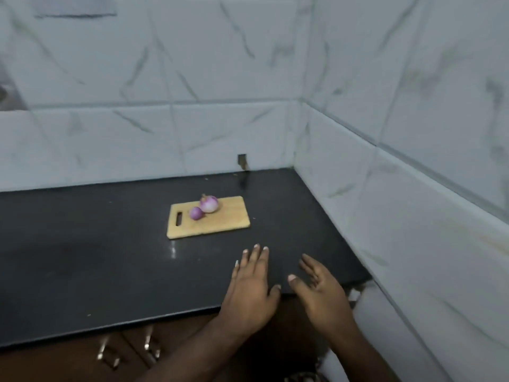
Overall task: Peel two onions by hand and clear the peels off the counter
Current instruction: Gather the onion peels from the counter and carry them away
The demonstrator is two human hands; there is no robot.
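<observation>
The black polished stone counter (96, 260) fills the corner under white marble-patterned wall tiles (220, 64), and no loose peels can be made out on it, though the picture is soft. Well back from its front edge lies a small pale wooden cutting board with a slot handle (220, 221). On the board sit the two onions, touching or nearly so: a larger purple-and-white onion (210, 204) toward the back and a smaller purple onion (196, 213) just in front of it. Both look glossy and skinless, so the peeling seems done — the step in hand is most likely the last sweep of the counter.

The person's left hand (250, 288) lies palm down, fingers straight and spread, over the front edge of the counter. The right hand (319, 288) is beside it, fingers loosely extended and empty, palm turned partly inward. Neither grips anything, and both are well apart from the board.

To finish well, the flat left hand should drag along the stone toward the edge while the right cups below it as a catcher — thin onion skin is light and clings to a polished surface. A look round the board is worthwhile too.
</observation>
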